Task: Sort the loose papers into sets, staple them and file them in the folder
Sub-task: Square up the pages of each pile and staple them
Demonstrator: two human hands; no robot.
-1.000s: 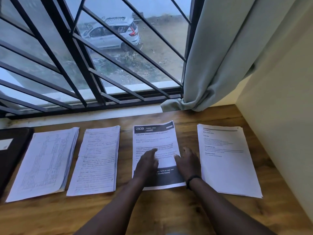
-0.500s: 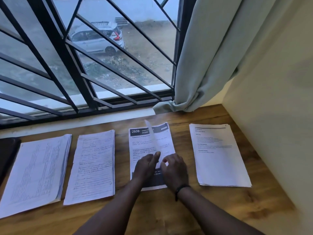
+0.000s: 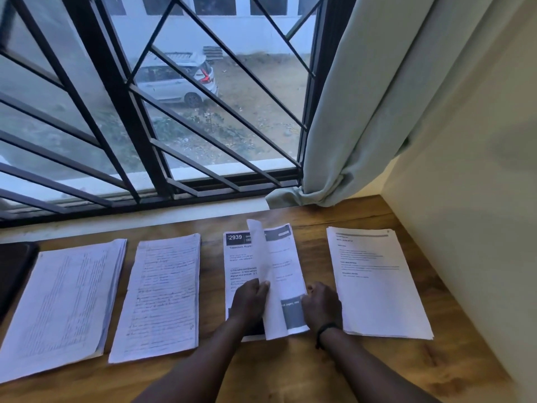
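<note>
The left hand (image 3: 250, 301) pinches a lifted sheet (image 3: 268, 274) of the printed stack (image 3: 241, 257); the right hand (image 3: 321, 306), fingers curled, grips the same stack's right edge on the wooden table (image 3: 261, 370).

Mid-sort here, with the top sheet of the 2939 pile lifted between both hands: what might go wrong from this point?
1. The lifted sheet stands curled between the left hand and right hand; a hasty pull may crease it or drag the 2939 pile askew.
2. The right-hand pile lies close beside that hand; a sweep could fan it.
3. Four loose piles sit side by side, so a sheet may land in the wrong set.
</note>
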